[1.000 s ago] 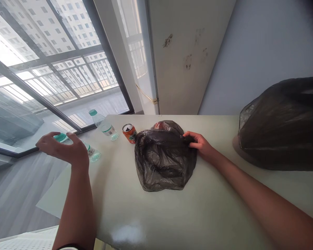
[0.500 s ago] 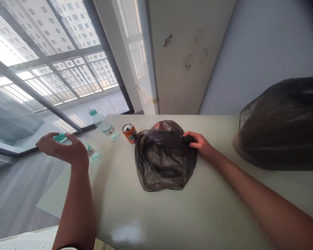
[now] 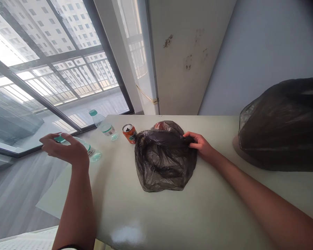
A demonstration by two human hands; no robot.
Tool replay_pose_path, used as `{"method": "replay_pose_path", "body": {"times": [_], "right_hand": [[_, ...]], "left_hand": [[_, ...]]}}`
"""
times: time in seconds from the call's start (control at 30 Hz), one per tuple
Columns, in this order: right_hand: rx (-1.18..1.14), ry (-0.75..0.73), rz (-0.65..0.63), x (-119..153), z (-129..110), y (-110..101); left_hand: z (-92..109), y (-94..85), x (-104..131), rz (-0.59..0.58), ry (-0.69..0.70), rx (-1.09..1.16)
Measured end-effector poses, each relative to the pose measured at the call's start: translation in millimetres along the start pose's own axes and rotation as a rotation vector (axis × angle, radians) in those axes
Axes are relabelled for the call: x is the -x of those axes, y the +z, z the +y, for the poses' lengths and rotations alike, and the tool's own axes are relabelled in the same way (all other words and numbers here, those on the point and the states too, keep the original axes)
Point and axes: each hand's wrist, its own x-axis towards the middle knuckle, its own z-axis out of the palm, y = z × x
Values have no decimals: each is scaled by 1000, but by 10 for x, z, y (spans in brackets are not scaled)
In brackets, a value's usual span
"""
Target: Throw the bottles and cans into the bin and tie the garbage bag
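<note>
My left hand (image 3: 65,147) has its thumb and fingers closed around the green cap of a clear plastic bottle (image 3: 94,156), whose base still stands on the table. Part of that bottle is hidden behind the hand. My right hand (image 3: 198,143) pinches the right rim of a crumpled dark plastic bag (image 3: 164,163). The bag sits on the table with its mouth open, and something reddish shows through its far side. Touching or very near the bag's left edge is an orange drink can (image 3: 129,133), upright with its top opened. Left of the can stands a second clear bottle (image 3: 106,129) with a green cap.
A large dark plastic bag (image 3: 281,132) bulges at the right, on a round base on the pale table (image 3: 146,215). Behind the table are a stained light panel (image 3: 182,83) and a wall. Glass doors (image 3: 54,69) lie to the left, above a grey floor.
My left hand has shifted slightly right, and its fingers have closed in on the bottle cap. My right hand and the bag stay where they were.
</note>
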Motion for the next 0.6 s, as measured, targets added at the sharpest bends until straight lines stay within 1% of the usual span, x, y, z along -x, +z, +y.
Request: {"method": "replay_pose_path", "body": {"times": [0.27, 0.43, 0.6], "right_hand": [[6, 9, -5, 1, 6, -6], [-19, 10, -19, -1, 10, -11], [-21, 9, -2, -2, -1, -4]], "left_hand": [[69, -54, 3, -25, -44, 5], [79, -67, 0, -39, -47, -15], [66, -66, -2, -67, -49, -23]]}}
